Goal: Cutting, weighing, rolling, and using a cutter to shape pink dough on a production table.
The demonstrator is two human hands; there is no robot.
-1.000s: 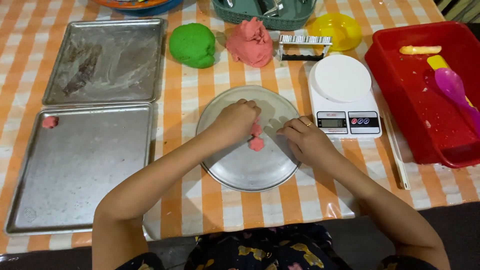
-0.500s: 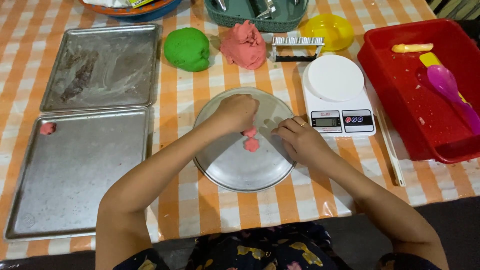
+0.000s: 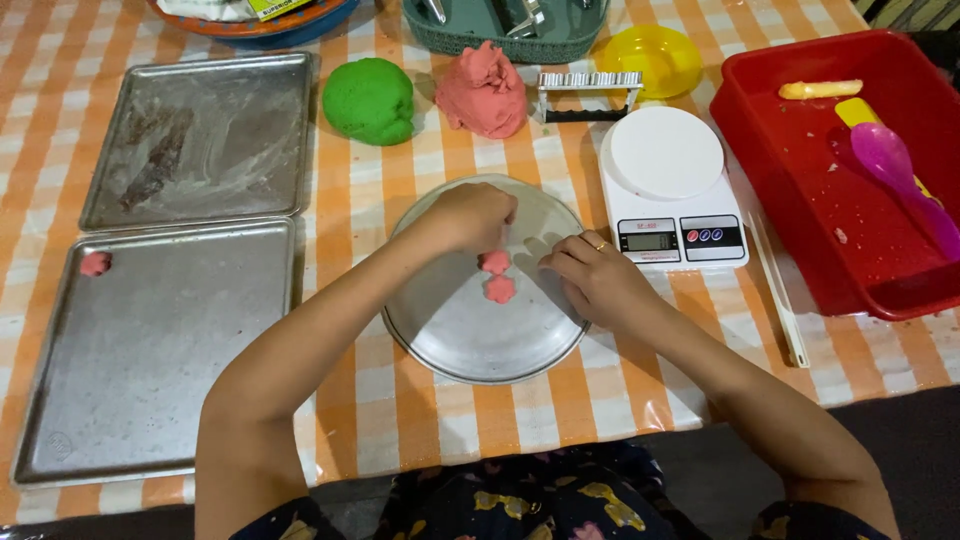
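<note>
Pink dough pieces (image 3: 497, 277), two small lumps, lying touching near the middle of a round metal plate (image 3: 450, 330) on the checked tablecloth. Left hand (image 3: 470, 215) curled just above the upper lump, fingertips at it, grip unclear. Right hand (image 3: 595, 278) loosely bent, resting on the plate's right rim, holding nothing. Kitchen scale (image 3: 670, 185) just beside.

Bright, even light falls from above. Soft shadows lie on the round metal plate (image 3: 470, 330) just under the fingers (image 3: 560, 262). Dull glare streaks the metal trays (image 3: 150, 350) well left of them. Focus is sharp throughout, edges slightly bowed.
</note>
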